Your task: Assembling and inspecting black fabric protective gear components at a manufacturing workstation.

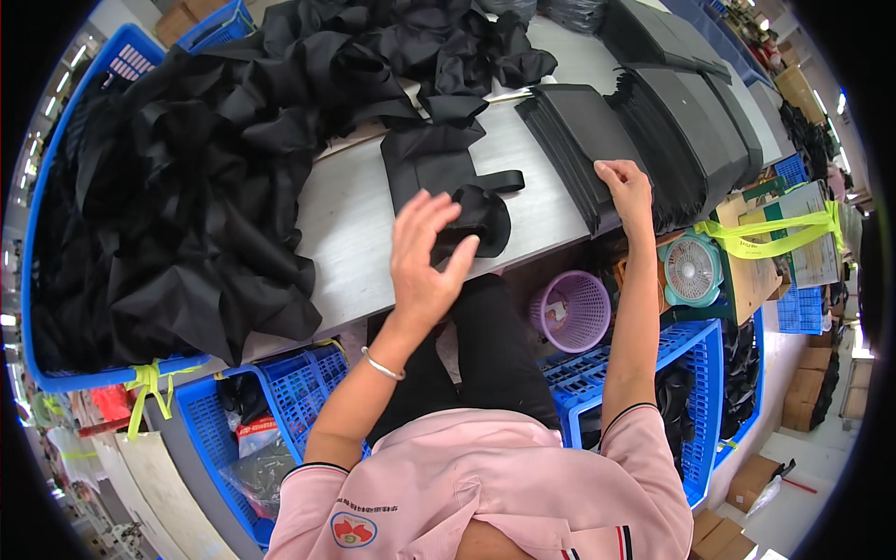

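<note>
My left hand [425, 257] hovers with its fingers spread just over a black fabric piece with straps [448, 173] lying on the grey table [350, 233]; it holds nothing. My right hand [627, 189] rests on the near end of a stack of flat black folded pieces [574, 140], fingers curled on its top edge. A big heap of loose black fabric [187, 187] fills the left and far side of the table.
More stacks of flat black pieces [691, 121] lie to the right. A blue crate [56, 168] holds the heap at left. Under the table stand blue baskets [681, 373], a purple basket [571, 310], a small fan [693, 269] and cardboard boxes [793, 243].
</note>
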Demonstrator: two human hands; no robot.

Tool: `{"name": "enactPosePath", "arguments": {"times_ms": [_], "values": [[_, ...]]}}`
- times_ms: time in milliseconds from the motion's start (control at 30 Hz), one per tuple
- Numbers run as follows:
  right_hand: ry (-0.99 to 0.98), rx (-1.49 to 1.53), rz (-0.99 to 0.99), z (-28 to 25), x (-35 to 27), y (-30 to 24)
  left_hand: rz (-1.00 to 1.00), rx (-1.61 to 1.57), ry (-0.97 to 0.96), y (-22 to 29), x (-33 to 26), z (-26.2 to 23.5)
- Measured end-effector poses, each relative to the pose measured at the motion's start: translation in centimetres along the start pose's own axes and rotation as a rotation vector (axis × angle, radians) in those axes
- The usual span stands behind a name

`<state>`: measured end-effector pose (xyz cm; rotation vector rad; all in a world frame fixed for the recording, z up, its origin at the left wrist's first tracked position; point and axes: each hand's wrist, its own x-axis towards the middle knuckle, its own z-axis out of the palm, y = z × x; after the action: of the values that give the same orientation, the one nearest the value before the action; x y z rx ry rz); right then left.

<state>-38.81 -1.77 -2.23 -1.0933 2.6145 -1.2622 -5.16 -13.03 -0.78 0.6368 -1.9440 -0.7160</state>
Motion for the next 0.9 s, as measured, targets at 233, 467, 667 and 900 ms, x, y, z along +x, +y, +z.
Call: {"name": "enactPosePath", "arguments": {"times_ms": [233,467,667,900], "values": [[0.469,-0.139,-0.449,0.1,-10.8,-9.3,-0.583,-1.033,-0.502,2.7,-5.5,0.9],[-0.29,0.402,-0.345,-1.0,-25.4,-12.8,-0.83,-1.399,-0.552,0.9,-9.6,1.8],[-0.598,0.739,0.024,-2.7,-29.0,-11.5,-0.788,-1.571,-0.447,4.0,-8.7,-1.1],[-0.08,0.322,-0.103,-1.5,-29.3,-12.8,-1.024,-1.349,-0.228,6.1,-8.5,-2.3]]}}
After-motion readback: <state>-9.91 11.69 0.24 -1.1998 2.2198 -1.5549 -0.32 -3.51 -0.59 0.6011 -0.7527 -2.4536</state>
